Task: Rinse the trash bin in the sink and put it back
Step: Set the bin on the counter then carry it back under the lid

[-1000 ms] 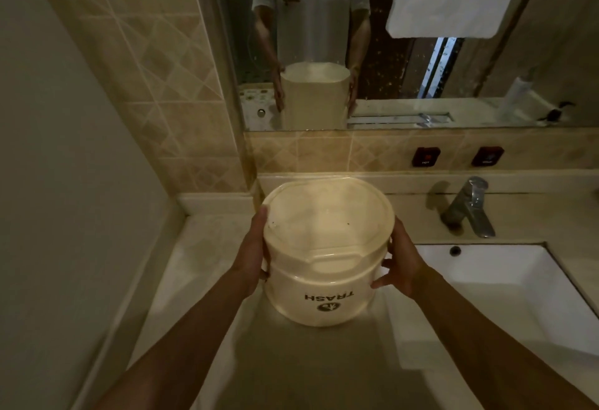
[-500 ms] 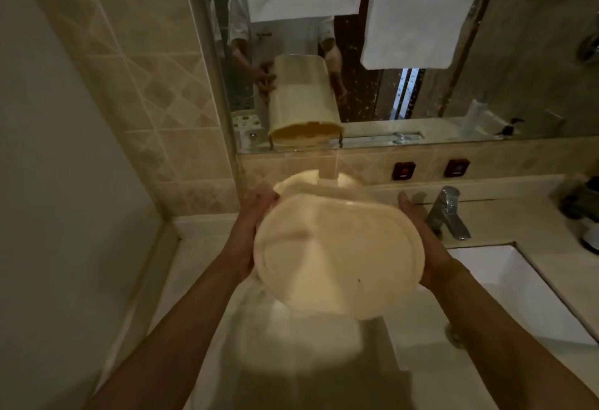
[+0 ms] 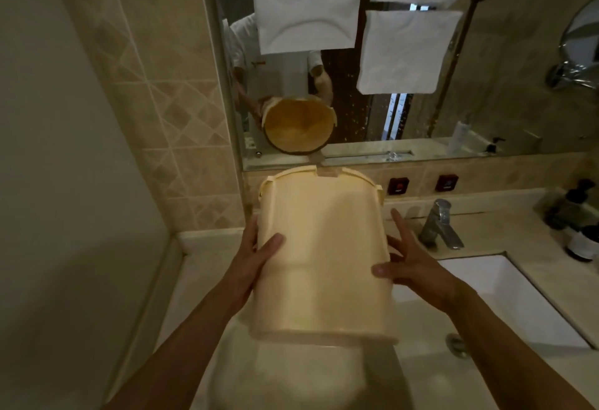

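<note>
A cream plastic trash bin (image 3: 324,254) is held in the air above the counter, left of the sink. It lies tipped on its side, its mouth facing the mirror and its base toward me. My left hand (image 3: 256,260) presses its left wall. On the bin's right wall rests my right hand (image 3: 408,263), fingers spread. The mirror shows the bin's empty inside. The white sink basin (image 3: 505,299) lies to the right, with the chrome faucet (image 3: 439,225) behind it.
A tiled wall and a plain wall close in on the left. The marble counter (image 3: 201,280) runs below the bin. Dark bottles (image 3: 583,234) stand at the counter's far right. Two red switches (image 3: 421,184) sit under the mirror.
The bin stood upright in my hands a second ago, then its base turned toward me. Now it is tipped with its mouth toward the mirror, and the view has lifted.
</note>
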Action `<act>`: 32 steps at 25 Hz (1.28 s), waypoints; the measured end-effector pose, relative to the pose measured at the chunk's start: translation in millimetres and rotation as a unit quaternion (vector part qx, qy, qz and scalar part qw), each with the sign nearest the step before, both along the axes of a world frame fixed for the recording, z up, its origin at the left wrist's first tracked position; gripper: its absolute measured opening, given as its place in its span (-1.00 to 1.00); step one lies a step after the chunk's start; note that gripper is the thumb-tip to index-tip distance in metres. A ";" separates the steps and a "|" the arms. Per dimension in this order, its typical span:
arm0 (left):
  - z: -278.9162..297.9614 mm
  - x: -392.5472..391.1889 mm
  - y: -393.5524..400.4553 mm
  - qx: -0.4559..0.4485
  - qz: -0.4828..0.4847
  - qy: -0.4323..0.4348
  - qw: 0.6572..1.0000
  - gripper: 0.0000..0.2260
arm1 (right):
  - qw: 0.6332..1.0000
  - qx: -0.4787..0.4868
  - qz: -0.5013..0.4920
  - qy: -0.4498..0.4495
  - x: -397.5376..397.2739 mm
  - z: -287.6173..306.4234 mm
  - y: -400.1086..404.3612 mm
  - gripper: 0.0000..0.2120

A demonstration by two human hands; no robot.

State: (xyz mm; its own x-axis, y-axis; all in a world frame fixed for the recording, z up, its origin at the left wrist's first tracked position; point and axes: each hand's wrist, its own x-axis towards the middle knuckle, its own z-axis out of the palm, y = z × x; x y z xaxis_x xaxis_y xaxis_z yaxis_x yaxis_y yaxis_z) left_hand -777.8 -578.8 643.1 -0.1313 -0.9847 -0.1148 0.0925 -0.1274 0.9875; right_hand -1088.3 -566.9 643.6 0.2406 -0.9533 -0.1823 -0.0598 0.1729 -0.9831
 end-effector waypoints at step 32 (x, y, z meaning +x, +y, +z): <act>61.8 -12.7 39.9 0.040 -0.159 -0.334 0.928 -0.51 | 0.980 -0.098 -0.153 0.077 21.0 36.3 22.3 -0.61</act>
State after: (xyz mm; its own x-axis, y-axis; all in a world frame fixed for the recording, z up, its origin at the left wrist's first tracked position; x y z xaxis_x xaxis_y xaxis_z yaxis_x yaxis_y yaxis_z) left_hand -790.5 -538.9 704.8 -0.2867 -0.8933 -0.3462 -0.5924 -0.1186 0.7968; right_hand -1067.3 -544.6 679.9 -0.0787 -0.9969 0.0006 -0.1852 0.0140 -0.9826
